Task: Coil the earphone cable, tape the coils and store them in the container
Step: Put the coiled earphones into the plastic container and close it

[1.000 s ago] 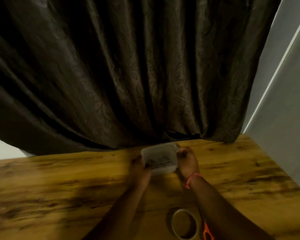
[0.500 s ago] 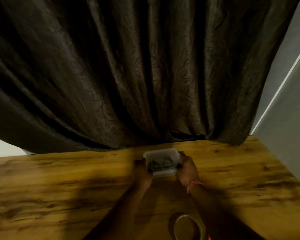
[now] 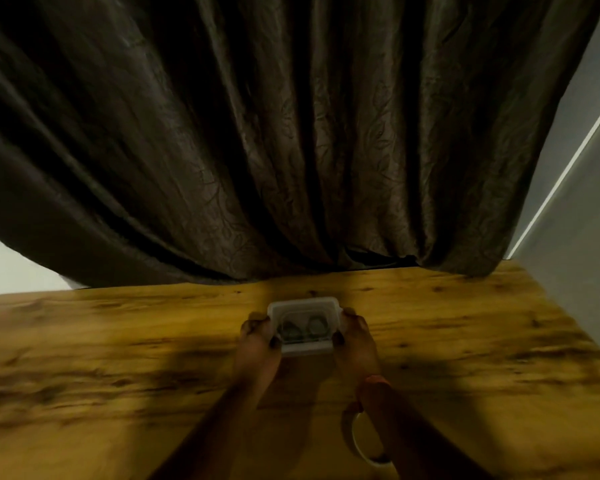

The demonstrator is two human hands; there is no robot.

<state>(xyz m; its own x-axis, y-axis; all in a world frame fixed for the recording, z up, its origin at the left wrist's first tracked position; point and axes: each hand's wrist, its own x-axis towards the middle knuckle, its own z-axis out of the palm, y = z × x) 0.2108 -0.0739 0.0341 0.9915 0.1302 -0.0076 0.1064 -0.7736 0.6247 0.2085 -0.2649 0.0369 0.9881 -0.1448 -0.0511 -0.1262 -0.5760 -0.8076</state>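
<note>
The container [image 3: 303, 325], a small clear rectangular plastic box with a lid on top, sits on the wooden table [image 3: 118, 358] toward its far edge, held between both hands. Through the lid two dark coiled shapes [image 3: 303, 329] lie side by side inside; they appear to be the earphone coils, though blur prevents confirmation.

The left hand [image 3: 257, 341] grips the box's left short side, fingers curled round the far corner and the thumb set on the near left corner of the lid. The right hand [image 3: 354, 337] grips the opposite short side in the same way, fingers wrapped over the far right corner, thumb on the near right corner. Both grips are closed on the box, pressing from either side. Whether the lid is fully seated cannot be told.

An orange band [image 3: 374, 380] sits on the right wrist. Nearer than the right grip, partly hidden beneath the right forearm, a roll of tape [image 3: 355, 441] lies flat on the table. Beyond the grip, a dark patterned curtain [image 3: 257, 133] hangs down to the table's far edge. A pale wall [image 3: 586, 254] stands to the right.
</note>
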